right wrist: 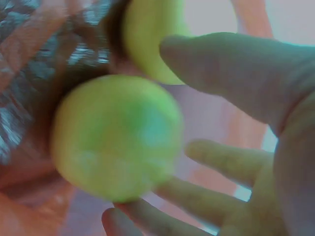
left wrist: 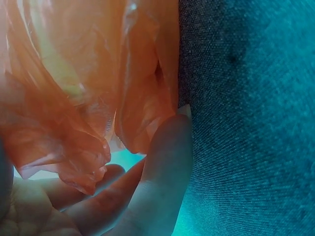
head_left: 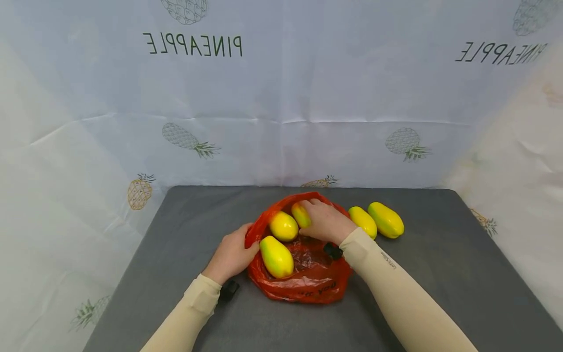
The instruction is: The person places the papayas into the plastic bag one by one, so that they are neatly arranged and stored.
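Note:
A red plastic bag (head_left: 303, 288) lies with its mouth spread wide on the table. My left hand (head_left: 231, 252) holds its left rim, the thumb at the edge; in the left wrist view, fingers (left wrist: 165, 172) curve beside the crumpled plastic. Inside the bag are a yellow papaya (head_left: 277, 257) near the left hand, a second papaya (head_left: 283, 226) behind it, and a third papaya (head_left: 301, 215) beside my right hand (head_left: 327, 221). That hand reaches into the bag. In the right wrist view, its fingers are spread around a papaya (right wrist: 118, 137), fingertips at its side, thumb standing apart from it.
Outside the bag, two more yellow papayas lie to its right, one papaya (head_left: 364, 222) partly behind the right wrist and another papaya (head_left: 386, 220) farther right. The dark grey table (head_left: 211, 210) ends at a white curtain (head_left: 281, 98) printed with pineapples.

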`<state>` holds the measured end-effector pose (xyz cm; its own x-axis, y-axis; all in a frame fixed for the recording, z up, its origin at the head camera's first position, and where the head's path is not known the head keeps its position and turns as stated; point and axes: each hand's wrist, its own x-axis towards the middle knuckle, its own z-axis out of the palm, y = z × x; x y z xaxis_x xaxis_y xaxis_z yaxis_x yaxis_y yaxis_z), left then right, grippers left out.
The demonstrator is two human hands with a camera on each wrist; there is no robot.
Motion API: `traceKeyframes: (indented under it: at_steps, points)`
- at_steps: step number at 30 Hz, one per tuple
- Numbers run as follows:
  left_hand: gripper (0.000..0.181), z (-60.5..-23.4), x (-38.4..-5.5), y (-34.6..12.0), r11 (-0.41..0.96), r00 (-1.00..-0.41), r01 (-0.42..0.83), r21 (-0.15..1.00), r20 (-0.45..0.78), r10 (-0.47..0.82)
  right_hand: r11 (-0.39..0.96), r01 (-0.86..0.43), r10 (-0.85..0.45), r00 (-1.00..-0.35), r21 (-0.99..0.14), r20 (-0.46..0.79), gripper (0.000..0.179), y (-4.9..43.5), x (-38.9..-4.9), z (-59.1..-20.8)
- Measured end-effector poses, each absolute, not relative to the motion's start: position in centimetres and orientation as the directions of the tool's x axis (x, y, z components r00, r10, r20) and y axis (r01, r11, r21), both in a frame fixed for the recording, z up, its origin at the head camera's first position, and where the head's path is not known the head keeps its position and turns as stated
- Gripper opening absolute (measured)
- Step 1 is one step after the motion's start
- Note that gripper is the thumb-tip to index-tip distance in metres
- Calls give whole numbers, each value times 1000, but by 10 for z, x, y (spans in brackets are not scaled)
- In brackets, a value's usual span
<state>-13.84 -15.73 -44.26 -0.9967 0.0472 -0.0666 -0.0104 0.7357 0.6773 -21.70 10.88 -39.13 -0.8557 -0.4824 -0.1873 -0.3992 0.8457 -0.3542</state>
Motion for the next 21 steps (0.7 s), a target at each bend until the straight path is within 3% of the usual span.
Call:
traceKeyframes:
  at_steps: [10, 21]
  points:
    - [54, -446, -139, -161, 734, -996, -15, 679, -72, 46, 803, -421, -477, -878, -423, -33, 68, 162, -189, -356]
    - [55, -446, -140, -157, 741, -997, -6, 672, -64, 50, 871, -185, -216, -976, -455, -17, 72, 257, -189, -373]
